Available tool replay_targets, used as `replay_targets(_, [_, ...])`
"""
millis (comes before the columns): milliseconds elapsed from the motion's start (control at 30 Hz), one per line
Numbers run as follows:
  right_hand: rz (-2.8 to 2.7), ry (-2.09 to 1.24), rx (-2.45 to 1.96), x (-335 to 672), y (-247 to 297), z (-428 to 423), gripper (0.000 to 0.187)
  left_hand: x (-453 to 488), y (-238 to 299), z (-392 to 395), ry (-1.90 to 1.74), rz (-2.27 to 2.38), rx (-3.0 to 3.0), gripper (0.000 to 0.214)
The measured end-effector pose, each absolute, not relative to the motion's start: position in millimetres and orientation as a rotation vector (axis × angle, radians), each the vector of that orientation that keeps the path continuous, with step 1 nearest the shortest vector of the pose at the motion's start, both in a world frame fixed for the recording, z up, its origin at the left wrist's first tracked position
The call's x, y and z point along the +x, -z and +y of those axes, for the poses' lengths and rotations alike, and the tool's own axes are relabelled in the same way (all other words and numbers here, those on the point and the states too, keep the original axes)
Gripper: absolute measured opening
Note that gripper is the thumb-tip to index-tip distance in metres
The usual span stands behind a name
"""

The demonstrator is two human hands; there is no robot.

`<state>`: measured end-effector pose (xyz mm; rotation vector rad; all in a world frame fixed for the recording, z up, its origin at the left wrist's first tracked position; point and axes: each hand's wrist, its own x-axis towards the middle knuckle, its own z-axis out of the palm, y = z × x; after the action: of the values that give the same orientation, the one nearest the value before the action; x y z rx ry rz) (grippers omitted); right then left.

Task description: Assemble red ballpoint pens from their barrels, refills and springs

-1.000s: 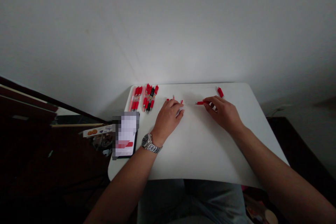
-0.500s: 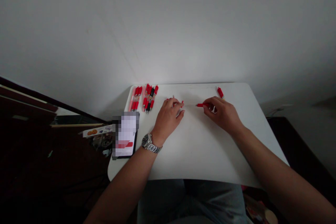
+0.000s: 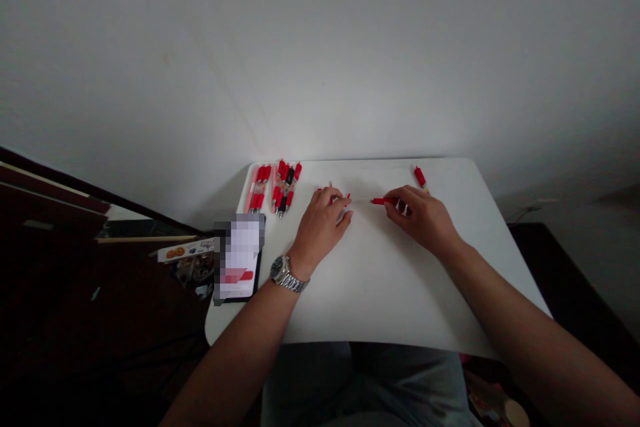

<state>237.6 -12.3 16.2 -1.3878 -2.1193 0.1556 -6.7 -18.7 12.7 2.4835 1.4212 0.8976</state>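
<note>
Right hand [image 3: 423, 219] slid its red pen [image 3: 379, 201] toward left hand [image 3: 323, 221].

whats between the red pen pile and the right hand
Head view: the left hand, over red plastic pen parts; right hand pinches a red pen piece.

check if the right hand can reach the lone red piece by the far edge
Probably yes: the red piece lies just beyond the right hand, bare table between, though it holds a red pen part.

A: What is the table [image 3: 380, 280] like?
B: Smooth and white, not shiny at all.
A: And the red pen [image 3: 379, 201]?
B: Plastic — a bit shiny.
A: The watch [image 3: 286, 273]?
B: Metal links — they gleam.
</note>
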Motion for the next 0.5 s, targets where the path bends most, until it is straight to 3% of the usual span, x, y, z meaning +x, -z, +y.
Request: replay_targets(500, [-2.148,-0.195,-1.362,237.6,-12.4,-11.6,0.02,-6.5,-9.6,-17.6,-0.949,1.365,2.471,0.016])
